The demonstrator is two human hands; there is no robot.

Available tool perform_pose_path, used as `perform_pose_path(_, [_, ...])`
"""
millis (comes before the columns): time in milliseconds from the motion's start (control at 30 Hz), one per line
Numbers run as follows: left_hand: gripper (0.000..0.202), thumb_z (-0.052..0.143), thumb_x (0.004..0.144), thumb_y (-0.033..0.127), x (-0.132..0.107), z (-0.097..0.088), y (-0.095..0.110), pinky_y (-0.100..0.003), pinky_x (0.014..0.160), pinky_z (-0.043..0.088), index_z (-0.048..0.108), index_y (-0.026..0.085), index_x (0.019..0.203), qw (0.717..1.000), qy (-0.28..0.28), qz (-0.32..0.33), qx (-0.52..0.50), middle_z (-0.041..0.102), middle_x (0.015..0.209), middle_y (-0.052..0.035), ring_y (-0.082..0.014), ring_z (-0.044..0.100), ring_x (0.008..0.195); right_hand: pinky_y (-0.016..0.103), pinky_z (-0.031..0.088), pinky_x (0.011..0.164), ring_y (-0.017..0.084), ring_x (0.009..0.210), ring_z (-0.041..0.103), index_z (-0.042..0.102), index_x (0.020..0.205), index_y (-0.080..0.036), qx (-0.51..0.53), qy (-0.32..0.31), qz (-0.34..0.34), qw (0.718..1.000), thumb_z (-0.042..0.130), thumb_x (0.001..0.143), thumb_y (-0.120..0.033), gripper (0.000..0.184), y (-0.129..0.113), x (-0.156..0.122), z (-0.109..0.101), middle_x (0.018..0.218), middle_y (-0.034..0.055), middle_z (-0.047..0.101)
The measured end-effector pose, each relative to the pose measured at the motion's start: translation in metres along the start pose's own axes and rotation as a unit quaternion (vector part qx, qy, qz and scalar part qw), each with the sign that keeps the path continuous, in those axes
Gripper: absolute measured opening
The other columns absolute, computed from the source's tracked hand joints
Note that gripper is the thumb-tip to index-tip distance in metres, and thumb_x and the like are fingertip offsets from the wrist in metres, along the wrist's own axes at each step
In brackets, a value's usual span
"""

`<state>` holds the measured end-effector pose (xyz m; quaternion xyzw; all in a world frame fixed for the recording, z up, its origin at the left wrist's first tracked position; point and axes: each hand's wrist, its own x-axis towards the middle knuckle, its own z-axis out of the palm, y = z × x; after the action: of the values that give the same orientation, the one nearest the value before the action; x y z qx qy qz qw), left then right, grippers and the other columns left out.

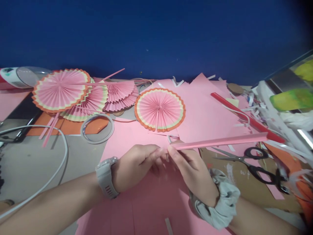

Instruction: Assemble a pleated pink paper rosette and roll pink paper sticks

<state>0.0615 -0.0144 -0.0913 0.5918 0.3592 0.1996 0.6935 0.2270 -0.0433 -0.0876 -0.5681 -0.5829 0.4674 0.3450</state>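
Observation:
A narrow, folded pink paper strip (225, 141) stretches out to the right from between my hands. My left hand (137, 166), with a grey watch on its wrist, pinches the strip's left end. Close beside it, my right hand (194, 173) grips the strip between thumb and fingers; a pale green scrunchie circles that wrist. Just beyond my hands lies a round pleated paper fan (160, 109), pink with a cream ring and an orange edge. Pink paper sheets (117, 209) spread beneath my hands.
More pleated fans (61, 91) are piled at the back left, by a tape roll (97, 129). Black-handled scissors (254, 163) rest on cardboard (234, 186) at the right, near a red bar (246, 117) and paper scraps. A white cable (65, 153) curves at the left.

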Motion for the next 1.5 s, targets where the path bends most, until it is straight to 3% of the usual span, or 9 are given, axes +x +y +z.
perform_pose_path(167, [0.046, 0.026, 0.096, 0.045, -0.0014, -0.0003, 0.0036, -0.022, 0.058, 0.047, 0.051, 0.014, 0.072, 0.998, 0.06, -0.006, -0.026, 0.064, 0.06, -0.0041, -0.0109, 0.056, 0.055, 0.025, 0.032, 0.05, 0.01, 0.05, 0.039, 0.043, 0.061, -0.02, 0.032, 0.068, 0.0, 0.997, 0.041, 0.093, -0.039, 0.037, 0.004, -0.0027, 0.0011, 0.055, -0.0038, 0.041])
perform_pose_path(367, [0.03, 0.045, 0.09, 0.042, -0.0053, -0.0008, 0.002, -0.021, 0.057, 0.044, 0.05, 0.016, 0.076, 0.998, 0.045, 0.006, 0.043, 0.064, 0.063, -0.0007, -0.0105, 0.057, 0.056, 0.024, 0.03, 0.047, 0.009, 0.046, 0.034, 0.047, 0.064, -0.019, 0.049, 0.068, 0.003, 0.996, 0.045, 0.091, -0.038, 0.033, 0.006, -0.0051, 0.0022, 0.053, -0.0052, 0.038])
perform_pose_path(567, [0.034, 0.034, 0.095, 0.038, -0.0034, 0.0002, 0.0023, -0.021, 0.061, 0.044, 0.051, 0.017, 0.074, 0.994, 0.058, -0.008, 0.092, 0.062, 0.058, 0.0032, -0.0094, 0.056, 0.055, 0.024, 0.03, 0.045, 0.009, 0.044, 0.032, 0.045, 0.062, -0.02, 0.064, 0.053, 0.021, 0.996, 0.045, 0.091, -0.039, 0.035, 0.0028, -0.0032, 0.0027, 0.05, -0.006, 0.034])
perform_pose_path(800, [0.037, 0.032, 0.096, 0.038, -0.003, 0.0003, 0.0027, -0.021, 0.063, 0.042, 0.049, 0.017, 0.07, 0.993, 0.061, -0.014, 0.103, 0.059, 0.057, 0.0033, -0.009, 0.054, 0.055, 0.023, 0.035, 0.051, 0.01, 0.05, 0.04, 0.047, 0.061, -0.018, 0.011, -0.016, 0.011, 1.0, 0.042, 0.092, -0.036, 0.036, -0.0001, -0.0006, 0.0006, 0.052, -0.0046, 0.038])
perform_pose_path(1033, [0.031, 0.042, 0.092, 0.04, -0.0036, 0.0, 0.0025, -0.02, 0.059, 0.041, 0.052, 0.016, 0.075, 0.993, 0.044, -0.003, 0.11, 0.059, 0.062, 0.0024, -0.0086, 0.054, 0.057, 0.023, 0.04, 0.067, 0.013, 0.064, 0.049, 0.049, 0.059, -0.019, 0.008, -0.057, -0.006, 0.998, 0.04, 0.093, -0.031, 0.036, 0.0023, -0.0027, -0.0014, 0.062, -0.0012, 0.051])
perform_pose_path(1233, [0.033, 0.034, 0.095, 0.036, -0.003, 0.0004, 0.0018, -0.02, 0.062, 0.042, 0.053, 0.016, 0.076, 0.99, 0.032, 0.004, 0.136, 0.061, 0.061, 0.0025, -0.0084, 0.056, 0.058, 0.024, 0.029, 0.048, 0.009, 0.046, 0.031, 0.039, 0.053, -0.019, 0.049, 0.01, 0.024, 0.998, 0.04, 0.092, -0.039, 0.044, 0.0018, -0.0037, 0.0005, 0.05, -0.0049, 0.031])
perform_pose_path(1367, [0.034, 0.036, 0.095, 0.039, -0.0023, 0.0002, 0.0039, -0.019, 0.06, 0.042, 0.052, 0.016, 0.075, 0.99, 0.031, -0.005, 0.138, 0.06, 0.059, 0.0031, -0.0075, 0.055, 0.055, 0.024, 0.027, 0.046, 0.009, 0.045, 0.029, 0.042, 0.055, -0.019, 0.068, 0.08, 0.048, 0.993, 0.043, 0.09, -0.045, 0.044, 0.0048, -0.0068, 0.0019, 0.05, -0.0055, 0.031])
perform_pose_path(1500, [0.036, 0.036, 0.095, 0.04, -0.004, -0.0006, 0.0056, -0.018, 0.058, 0.042, 0.05, 0.016, 0.071, 0.992, 0.021, 0.011, 0.125, 0.059, 0.057, 0.0027, -0.0072, 0.054, 0.054, 0.023, 0.031, 0.049, 0.009, 0.047, 0.032, 0.044, 0.058, -0.02, 0.072, 0.119, 0.034, 0.99, 0.047, 0.089, -0.041, 0.038, 0.0069, -0.0069, 0.0016, 0.051, -0.0057, 0.034])
